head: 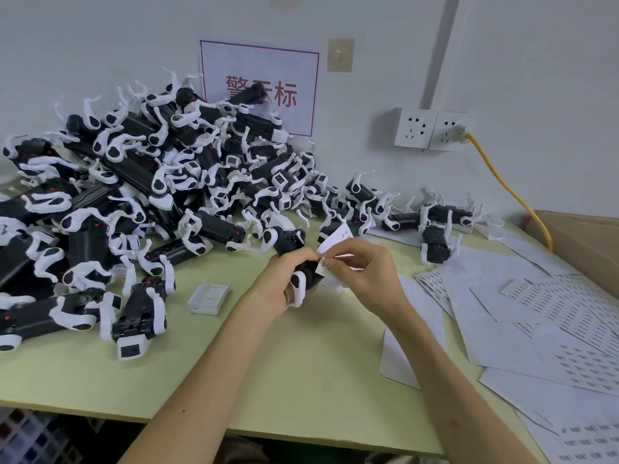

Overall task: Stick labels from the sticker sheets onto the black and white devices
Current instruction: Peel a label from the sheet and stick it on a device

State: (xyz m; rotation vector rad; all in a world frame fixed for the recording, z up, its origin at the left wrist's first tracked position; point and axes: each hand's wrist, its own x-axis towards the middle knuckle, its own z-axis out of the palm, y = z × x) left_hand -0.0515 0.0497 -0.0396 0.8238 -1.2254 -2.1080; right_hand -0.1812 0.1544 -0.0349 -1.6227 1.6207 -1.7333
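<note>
Your left hand was curled round the black and white device, held over the pale green table just in front of the heap of devices, its long axis running away from you and slightly left, hard black body with smooth white curved arms at either end. Your right hand pinched a small thin white label between thumb and forefinger, right at the device's right flank, so the press looked due leftward onto the casing; the papery sticker sheets lay flat, well apart to your right
</note>
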